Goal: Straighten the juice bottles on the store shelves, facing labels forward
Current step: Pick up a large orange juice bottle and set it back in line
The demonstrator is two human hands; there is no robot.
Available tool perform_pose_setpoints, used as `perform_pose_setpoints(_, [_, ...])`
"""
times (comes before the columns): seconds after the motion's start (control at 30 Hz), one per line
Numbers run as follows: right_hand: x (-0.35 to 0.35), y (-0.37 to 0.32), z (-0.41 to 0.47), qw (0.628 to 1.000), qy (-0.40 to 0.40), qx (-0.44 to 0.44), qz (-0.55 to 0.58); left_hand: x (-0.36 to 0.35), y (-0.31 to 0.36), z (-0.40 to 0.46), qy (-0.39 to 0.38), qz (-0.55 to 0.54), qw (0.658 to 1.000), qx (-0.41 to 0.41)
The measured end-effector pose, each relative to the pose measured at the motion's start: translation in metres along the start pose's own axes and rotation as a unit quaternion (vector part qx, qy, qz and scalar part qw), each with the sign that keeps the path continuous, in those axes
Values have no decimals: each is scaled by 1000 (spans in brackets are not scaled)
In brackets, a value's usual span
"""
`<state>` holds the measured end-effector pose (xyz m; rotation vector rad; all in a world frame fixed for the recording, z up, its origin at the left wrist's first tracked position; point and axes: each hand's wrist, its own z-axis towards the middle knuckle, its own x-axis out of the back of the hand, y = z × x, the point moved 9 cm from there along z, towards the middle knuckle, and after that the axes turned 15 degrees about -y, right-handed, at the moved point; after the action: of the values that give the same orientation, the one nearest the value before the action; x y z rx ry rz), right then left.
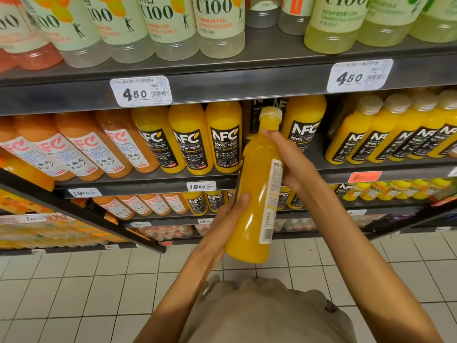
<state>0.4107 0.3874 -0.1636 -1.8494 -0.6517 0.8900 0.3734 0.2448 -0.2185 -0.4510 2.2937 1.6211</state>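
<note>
Both hands [291, 167] grip one bottle [257, 194] (label sideways).

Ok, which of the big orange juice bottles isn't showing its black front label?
The orange juice bottle held off the shelf by the left hand and right hand: it shows its white back panel, while the shelved ones face black labels forward.

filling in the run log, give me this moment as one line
stage: bottle off shelf | left hand: holds orange juice bottle low | right hand: grips upper part | label: side-on to camera | gap in middle shelf row
</note>
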Motion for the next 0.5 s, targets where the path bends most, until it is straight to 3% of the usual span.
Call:
perform_pose_setpoints(0.2, [4,-25,5,982,97,60,-148,-2,11,21,33,108,993,-43])
perform_pose_setpoints(0.4, [21,-58,20,981,124,90,-119,17,22,54,19,131,989,-66])
perform_pose_setpoints(0.5, [26,-60,24,984,121,91,-92,30,23,65,16,196,979,-58])
